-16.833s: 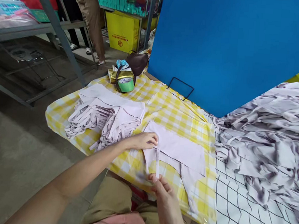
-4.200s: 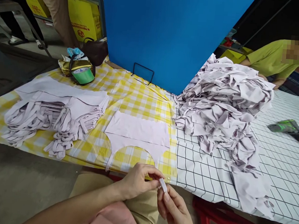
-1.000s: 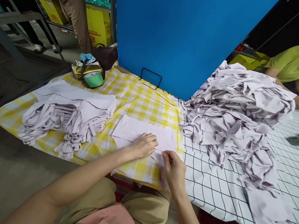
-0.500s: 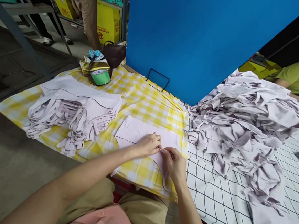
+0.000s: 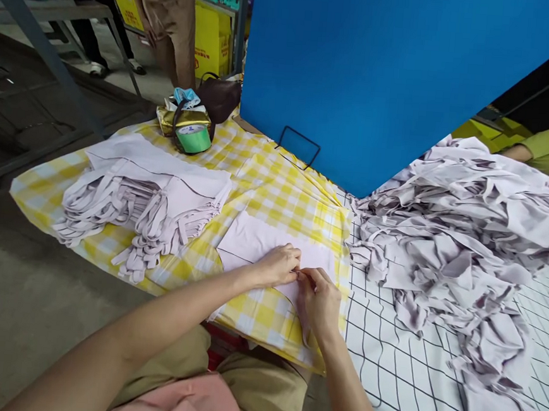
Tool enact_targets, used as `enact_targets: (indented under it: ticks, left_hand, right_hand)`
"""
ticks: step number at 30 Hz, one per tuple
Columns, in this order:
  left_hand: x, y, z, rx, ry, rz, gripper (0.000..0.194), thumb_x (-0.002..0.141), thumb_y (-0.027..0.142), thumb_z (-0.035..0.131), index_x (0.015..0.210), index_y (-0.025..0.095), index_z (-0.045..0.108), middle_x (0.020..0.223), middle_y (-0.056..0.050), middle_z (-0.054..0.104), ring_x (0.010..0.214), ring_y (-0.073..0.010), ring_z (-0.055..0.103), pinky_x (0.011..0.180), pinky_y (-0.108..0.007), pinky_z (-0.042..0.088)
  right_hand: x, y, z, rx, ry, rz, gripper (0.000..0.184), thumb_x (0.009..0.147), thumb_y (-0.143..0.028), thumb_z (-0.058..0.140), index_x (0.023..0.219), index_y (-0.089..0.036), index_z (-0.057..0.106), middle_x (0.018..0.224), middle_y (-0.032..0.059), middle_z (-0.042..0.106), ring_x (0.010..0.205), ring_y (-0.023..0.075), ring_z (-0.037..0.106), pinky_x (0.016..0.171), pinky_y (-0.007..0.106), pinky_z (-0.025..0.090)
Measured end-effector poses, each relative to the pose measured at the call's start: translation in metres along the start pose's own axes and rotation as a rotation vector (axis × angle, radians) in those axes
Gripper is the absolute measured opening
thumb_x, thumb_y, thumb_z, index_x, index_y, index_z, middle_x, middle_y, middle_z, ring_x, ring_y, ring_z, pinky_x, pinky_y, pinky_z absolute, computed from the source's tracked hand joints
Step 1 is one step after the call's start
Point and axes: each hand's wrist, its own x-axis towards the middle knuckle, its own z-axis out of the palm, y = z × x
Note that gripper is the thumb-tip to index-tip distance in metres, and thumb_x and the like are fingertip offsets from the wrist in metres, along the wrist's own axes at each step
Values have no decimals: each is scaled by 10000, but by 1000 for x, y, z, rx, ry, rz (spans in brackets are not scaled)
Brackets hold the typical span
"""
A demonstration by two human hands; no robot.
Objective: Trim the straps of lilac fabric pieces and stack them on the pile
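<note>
One pale garment (image 5: 251, 240) spread on checked tabletop (image 5: 284, 197); right hand (image 5: 322, 303) pinching its fabric, left hand (image 5: 275, 267) lying on it, left grip unclear.

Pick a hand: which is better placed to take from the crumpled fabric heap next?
Right, likely. The right hand is nearer the crumpled fabric heap, which lies to its right; the left hand is farther off, on the flat fabric piece. Both look busy there, though.

Soft light, dim upper corners
</note>
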Motion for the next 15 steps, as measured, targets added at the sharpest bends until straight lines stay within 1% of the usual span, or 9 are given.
enact_targets:
  ticks: [8, 15]
  left_hand:
    - [0, -1, 1, -44, 12, 5, 94, 782, 162, 585, 711, 143, 643, 842, -42, 615, 861, -179, 508, 741, -263, 407]
    - [-1, -2, 2, -137, 45, -6, 132, 782, 137, 592, 658, 143, 635, 797, -37, 618, 830, -163, 518, 739, -249, 408]
  right_hand:
    - [2, 1, -2, -161, -13, -106, 271, 887, -236, 397, 770, -188, 637, 728, 29, 617, 618, 149, 536, 553, 239, 347]
    - [0, 4, -5, -272, -36, -144, 260, 880, -173, 385, 766, -186, 618, 711, 23, 603, 590, 142, 518, 549, 236, 326]
